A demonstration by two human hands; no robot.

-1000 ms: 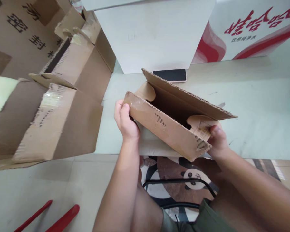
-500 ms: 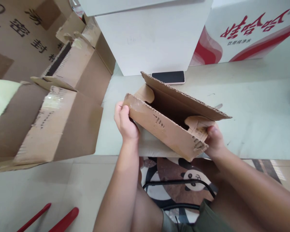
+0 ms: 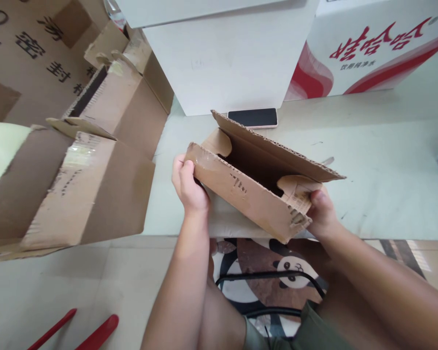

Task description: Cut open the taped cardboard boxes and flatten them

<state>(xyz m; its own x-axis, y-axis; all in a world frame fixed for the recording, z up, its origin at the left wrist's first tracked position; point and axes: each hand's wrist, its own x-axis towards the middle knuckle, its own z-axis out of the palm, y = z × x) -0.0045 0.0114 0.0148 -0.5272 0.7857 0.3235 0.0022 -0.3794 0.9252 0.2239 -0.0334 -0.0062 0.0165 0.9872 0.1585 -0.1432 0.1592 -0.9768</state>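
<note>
Between my hands is a small brown cardboard box (image 3: pixel 241 192), tilted, with its open side facing up toward me. A long flap stands up on its far side, and two rounded side tabs fold in at its ends. My left hand (image 3: pixel 190 184) grips the left end, thumb on the near wall. At the right end, my right hand (image 3: pixel 321 209) is closed on the corner beside the tab, its thumb showing on the edge. The fingers beneath the box are partly hidden. Its inside is dark, so I cannot make out any contents.
A phone (image 3: pixel 253 117) lies behind the box, before a white box (image 3: pixel 226 63). A red-and-white carton (image 3: pixel 365 53) stands back right. Open cardboard boxes (image 3: pixel 117 194) stand at the left. Below the table edge are a panda-patterned mat (image 3: pixel 255 262) and red bars (image 3: pixel 98 333).
Almost nothing differs. The view has shifted very slightly, and both hands keep the same hold on the cardboard box.
</note>
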